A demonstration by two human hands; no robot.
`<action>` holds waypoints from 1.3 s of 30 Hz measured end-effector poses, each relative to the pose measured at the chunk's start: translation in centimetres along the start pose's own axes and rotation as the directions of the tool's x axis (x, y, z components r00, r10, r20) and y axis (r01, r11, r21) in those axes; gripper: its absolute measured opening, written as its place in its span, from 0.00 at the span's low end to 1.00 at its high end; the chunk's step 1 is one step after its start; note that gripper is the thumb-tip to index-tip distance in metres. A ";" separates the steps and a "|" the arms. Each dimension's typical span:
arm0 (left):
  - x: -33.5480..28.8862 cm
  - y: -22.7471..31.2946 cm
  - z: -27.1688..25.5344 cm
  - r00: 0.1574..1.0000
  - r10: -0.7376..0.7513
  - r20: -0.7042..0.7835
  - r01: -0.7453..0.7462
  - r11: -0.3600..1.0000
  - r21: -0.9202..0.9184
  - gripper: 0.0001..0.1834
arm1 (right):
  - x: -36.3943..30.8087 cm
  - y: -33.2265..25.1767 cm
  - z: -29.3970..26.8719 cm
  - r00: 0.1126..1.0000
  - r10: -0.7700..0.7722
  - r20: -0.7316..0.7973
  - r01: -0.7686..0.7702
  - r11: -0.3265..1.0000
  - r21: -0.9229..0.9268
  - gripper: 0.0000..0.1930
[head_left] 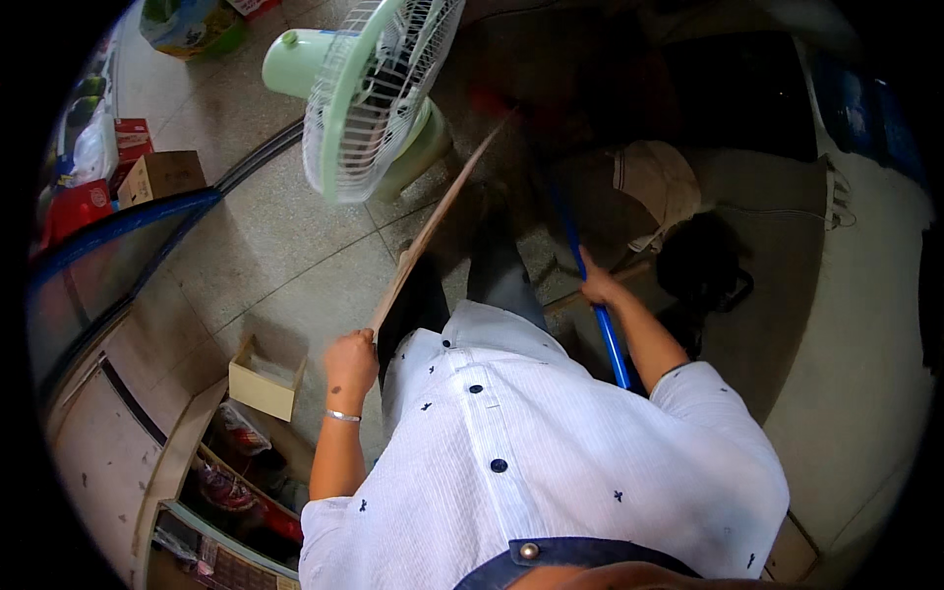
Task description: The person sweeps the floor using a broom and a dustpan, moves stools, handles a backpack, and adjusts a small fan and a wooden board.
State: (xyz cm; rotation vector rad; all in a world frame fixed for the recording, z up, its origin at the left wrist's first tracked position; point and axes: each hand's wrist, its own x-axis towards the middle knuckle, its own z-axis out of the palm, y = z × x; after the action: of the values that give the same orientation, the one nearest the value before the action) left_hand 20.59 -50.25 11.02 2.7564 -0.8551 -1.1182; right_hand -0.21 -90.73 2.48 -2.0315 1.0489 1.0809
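My left hand [351,366] is closed around the near end of a long tan strip [433,226]. The strip slants away to the far right and narrows there; I cannot tell whether it is wood or cardboard. On the other side of my body, my right hand [599,285] grips a blue pole [612,346]. The pole runs from beside my white shirt toward the dark floor ahead, where its far end is hard to make out. A dim red shape [490,99] lies near the strip's tip.
A pale green fan [339,108] stands ahead on the left. Left of it are a blue-edged glass panel [108,251] and cardboard boxes [162,177]. An open cream box [265,380] sits near shelves of packages. At right are a beige cloth [661,187] and a black bag [700,261].
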 end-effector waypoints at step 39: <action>-8.0 -11.3 0.7 0.997 -0.059 0.057 0.053 0.993 0.103 0.06 | -8.0 -5.8 1.2 0.984 0.157 -0.089 -0.066 0.771 0.633 0.36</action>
State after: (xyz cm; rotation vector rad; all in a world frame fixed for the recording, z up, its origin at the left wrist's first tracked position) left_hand 20.82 -36.55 12.80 2.8597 -0.8696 -1.2052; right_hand 1.41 -83.99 9.62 -1.5146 1.3940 0.5264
